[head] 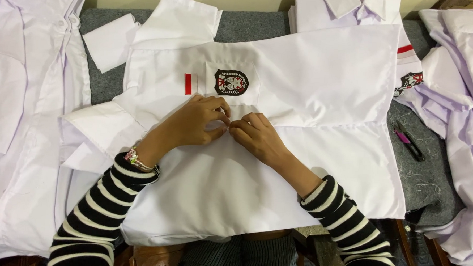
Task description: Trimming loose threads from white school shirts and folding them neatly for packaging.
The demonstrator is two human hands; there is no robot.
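Your shirt [299,151] lies spread on the table [426,178].
Shirt piles [19,113] lie left and right of it; clippers [408,140] rest just right.

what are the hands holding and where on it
Both hands, left and right, pinch the white shirt at its front edge, just below the badge pocket.

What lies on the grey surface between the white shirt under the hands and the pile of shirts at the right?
In the head view, a small clipper with a pink handle lies there on the grey surface, with loose threads.
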